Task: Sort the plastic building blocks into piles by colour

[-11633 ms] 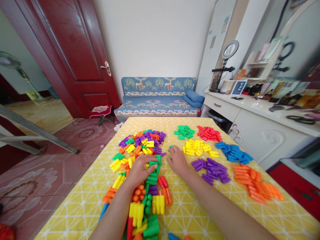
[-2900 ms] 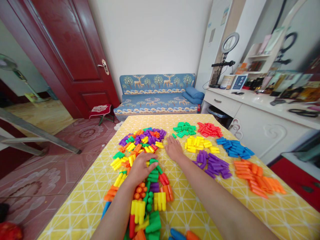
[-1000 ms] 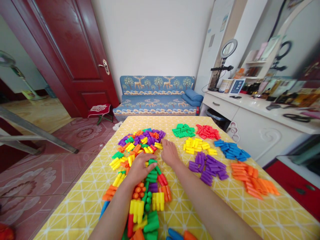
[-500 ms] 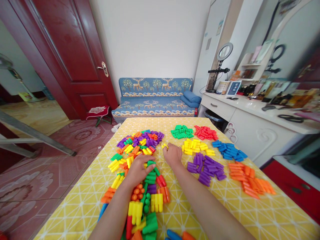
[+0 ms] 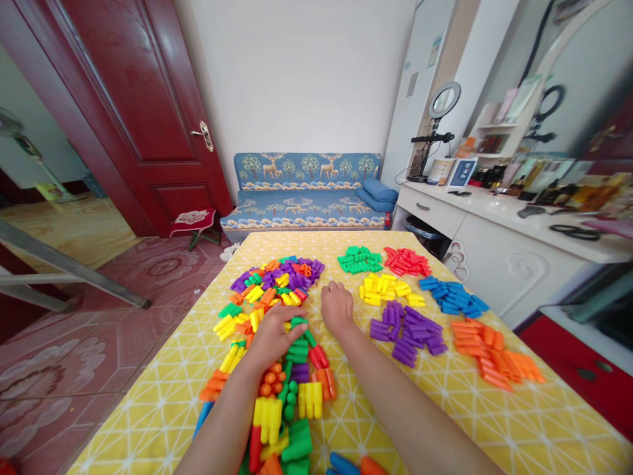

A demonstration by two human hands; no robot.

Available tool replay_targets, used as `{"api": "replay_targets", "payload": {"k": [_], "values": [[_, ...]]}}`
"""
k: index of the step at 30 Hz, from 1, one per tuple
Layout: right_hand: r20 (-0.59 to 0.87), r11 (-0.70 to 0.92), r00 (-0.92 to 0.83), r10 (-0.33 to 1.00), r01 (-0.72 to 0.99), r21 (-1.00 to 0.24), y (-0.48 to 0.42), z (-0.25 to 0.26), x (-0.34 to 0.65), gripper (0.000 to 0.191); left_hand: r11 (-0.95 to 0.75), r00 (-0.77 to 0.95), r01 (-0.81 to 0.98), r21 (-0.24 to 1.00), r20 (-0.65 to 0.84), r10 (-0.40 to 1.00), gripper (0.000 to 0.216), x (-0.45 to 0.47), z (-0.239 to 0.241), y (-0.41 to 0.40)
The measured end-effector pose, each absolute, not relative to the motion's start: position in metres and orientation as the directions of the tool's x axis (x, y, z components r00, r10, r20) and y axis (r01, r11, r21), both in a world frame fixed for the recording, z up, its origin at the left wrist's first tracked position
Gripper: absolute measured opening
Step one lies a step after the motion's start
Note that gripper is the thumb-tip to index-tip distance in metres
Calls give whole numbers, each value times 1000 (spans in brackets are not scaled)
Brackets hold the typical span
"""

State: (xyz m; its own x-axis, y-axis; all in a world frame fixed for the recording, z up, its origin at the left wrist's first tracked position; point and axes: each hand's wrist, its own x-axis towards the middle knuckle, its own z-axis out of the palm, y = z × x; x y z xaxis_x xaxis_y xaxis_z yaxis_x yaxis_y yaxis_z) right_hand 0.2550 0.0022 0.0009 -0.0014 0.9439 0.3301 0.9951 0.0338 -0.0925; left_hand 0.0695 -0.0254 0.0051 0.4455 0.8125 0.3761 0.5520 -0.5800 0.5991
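Looking at a desk (image 5: 430,409) under a yellow cloth with white lines, covered in short coloured pieces (image 5: 310,400). Counting six single-colour piles to the right: green pile (image 5: 360,260) and red pile (image 5: 407,262) side by side at the far end, yellow pile (image 5: 388,290) just nearer, blue pile (image 5: 452,297) off to its right, then purple pile (image 5: 409,332) and orange pile (image 5: 497,353) closest to this side. Seeing a mixed pile (image 5: 271,380) along the left, strung out from the far end to the near edge, in all six colours.

Got left hand (image 5: 273,332) laid across the mixed pile, back upward, beside some green ones. Would call that grip released, with thumb spread from fingers. Can't see under the palm.

Got right hand (image 5: 337,307) between mixed pile and yellow pile, apart from both, above bare cloth. Reads as curled in, knuckles forward. Can't tell whether clenched or grasping a piece (fingertips hidden from this angle).

Also catching a blue piece (image 5: 345,463) and an orange piece (image 5: 372,466) at the bottom border, both cut off. Getting a blue sofa (image 5: 297,198) beyond the desk, plus a white dresser (image 5: 519,251) at right.
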Motion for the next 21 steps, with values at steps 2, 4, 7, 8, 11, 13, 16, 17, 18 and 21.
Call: {"api": "replay_targets", "payload": {"k": [2,4,7,8,11,13,16,17,18,21], "values": [[321,-51,81,944,994,-101,3,2,258,26,-577,448,554,600,369,814,25,69,5,-25],[325,-54,83,942,994,-96,2,5,259,27,-573,446,555,603,365,817,26,69,5,-26],[316,51,-24,948,996,-78,-3,7,254,25,-578,451,550,603,368,813,27,70,7,-27],[303,82,-56,951,994,-76,-6,7,251,26,-583,456,547,601,370,809,27,70,8,-27],[257,100,-77,963,992,-79,-11,1,243,37,-595,473,538,597,371,799,27,71,9,-27],[241,56,-34,970,995,-85,-12,-3,242,38,-592,468,542,596,372,802,27,70,9,-27],[247,-54,77,966,994,-99,-10,-3,247,34,-580,449,550,601,374,812,27,69,6,-26],[258,-83,108,960,991,-105,-9,-2,249,32,-577,445,551,603,372,814,27,69,5,-26],[272,-103,129,954,989,-108,-9,0,251,30,-574,445,551,605,370,816,26,69,5,-26],[346,-93,128,930,989,-115,-10,4,255,25,-569,445,554,607,362,819,26,69,5,-26]]}}
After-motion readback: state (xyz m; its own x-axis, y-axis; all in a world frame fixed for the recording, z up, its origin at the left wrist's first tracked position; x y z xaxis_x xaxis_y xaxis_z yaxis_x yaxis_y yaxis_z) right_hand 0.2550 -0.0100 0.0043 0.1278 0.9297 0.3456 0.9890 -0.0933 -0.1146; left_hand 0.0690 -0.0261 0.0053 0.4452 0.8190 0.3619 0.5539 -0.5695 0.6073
